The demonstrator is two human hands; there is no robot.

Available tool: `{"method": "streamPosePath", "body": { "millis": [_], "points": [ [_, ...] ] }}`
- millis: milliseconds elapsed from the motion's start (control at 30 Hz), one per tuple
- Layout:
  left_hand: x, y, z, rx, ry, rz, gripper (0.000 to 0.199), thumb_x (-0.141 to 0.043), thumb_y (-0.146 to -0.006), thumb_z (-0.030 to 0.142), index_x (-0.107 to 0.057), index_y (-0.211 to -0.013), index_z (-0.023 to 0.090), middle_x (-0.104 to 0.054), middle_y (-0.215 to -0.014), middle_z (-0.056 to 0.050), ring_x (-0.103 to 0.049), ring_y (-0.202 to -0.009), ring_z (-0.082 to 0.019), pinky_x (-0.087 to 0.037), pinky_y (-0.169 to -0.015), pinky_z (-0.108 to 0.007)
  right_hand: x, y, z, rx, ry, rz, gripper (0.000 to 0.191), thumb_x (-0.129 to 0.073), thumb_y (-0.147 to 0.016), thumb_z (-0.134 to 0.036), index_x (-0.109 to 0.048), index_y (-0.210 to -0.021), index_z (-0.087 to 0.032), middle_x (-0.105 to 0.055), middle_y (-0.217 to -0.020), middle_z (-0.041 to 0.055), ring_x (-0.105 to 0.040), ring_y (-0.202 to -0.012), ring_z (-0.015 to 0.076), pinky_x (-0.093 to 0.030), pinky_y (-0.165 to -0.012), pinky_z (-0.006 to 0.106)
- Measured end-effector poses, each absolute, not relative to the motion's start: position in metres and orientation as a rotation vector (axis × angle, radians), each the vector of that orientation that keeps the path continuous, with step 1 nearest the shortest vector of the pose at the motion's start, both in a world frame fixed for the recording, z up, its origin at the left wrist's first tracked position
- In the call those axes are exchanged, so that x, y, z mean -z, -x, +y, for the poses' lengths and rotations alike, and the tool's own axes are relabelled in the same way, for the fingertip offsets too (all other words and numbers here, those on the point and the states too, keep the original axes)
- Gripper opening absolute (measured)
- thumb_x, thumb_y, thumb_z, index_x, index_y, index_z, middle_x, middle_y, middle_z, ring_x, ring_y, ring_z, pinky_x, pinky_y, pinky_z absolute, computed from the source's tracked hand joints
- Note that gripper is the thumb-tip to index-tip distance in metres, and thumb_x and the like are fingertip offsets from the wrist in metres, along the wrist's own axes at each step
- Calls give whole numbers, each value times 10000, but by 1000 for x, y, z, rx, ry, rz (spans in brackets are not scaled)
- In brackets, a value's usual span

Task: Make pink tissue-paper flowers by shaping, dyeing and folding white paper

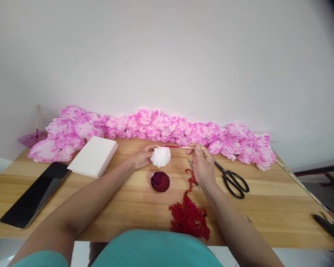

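My left hand (143, 156) holds a white ruffled paper flower (160, 157) above the wooden table, its fingers closed at the flower's left side. In my right hand (202, 163) is a thin stick (180, 147), pinched near its pale right end. The stick's red-stained left part reaches over the top edge of the flower. Just below the flower stands a small round cup (160, 182) with dark red-purple contents. A heap of red yarn (189, 218) lies nearer my body, with a curly strand running up toward my right hand.
Pink and white paper flowers (161, 126) line the wall at the table's (128, 207) back. A white block of paper (91, 156) and a black phone (36, 194) lie left. Black scissors (233, 181) lie right. Another black-handled tool (328, 226) is at the right edge.
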State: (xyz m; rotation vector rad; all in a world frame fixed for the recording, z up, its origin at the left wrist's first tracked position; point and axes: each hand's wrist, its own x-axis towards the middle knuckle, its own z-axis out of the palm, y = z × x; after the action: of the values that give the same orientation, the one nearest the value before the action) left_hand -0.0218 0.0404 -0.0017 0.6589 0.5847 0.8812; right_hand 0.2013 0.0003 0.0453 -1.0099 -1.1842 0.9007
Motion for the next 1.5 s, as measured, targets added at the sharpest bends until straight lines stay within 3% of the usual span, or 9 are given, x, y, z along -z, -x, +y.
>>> {"method": "streamPosePath", "body": {
  "millis": [433,700,1333,1500],
  "points": [
    [1,22,41,-893,-643,554,390,-923,-518,186,-674,-811,119,-647,-733,7,-584,-603,-87,-431,-579,-210,-59,-200,-3,-893,879,-1057,235,-662,-850,-467,-701,-864,-236,-615,-699,-10,-546,-695,137,-438,-725,292],
    [2,21,41,-895,-664,557,336,-917,-539,202,-657,-735,121,-627,-683,10,-557,-573,-81,-403,-575,-212,-45,-203,-3,-900,973,-1167,208,-631,-883,-442,-696,-916,-247,-630,-731,-21,-571,-736,142,-443,-758,291],
    [4,21,42,-926,-633,557,355,-910,-526,158,-663,-777,111,-657,-715,-8,-586,-595,-89,-438,-595,-211,-55,-199,-4,-878,882,-1090,294,-611,-871,-504,-709,-816,-232,-598,-660,-6,-540,-657,152,-445,-703,305],
    [7,21,44,-919,-637,561,373,-915,-520,173,-668,-791,106,-659,-725,-9,-588,-602,-86,-448,-612,-213,-47,-200,-4,-890,914,-1164,252,-600,-897,-463,-713,-868,-240,-621,-694,-12,-559,-688,151,-444,-749,304]
  ]
}}
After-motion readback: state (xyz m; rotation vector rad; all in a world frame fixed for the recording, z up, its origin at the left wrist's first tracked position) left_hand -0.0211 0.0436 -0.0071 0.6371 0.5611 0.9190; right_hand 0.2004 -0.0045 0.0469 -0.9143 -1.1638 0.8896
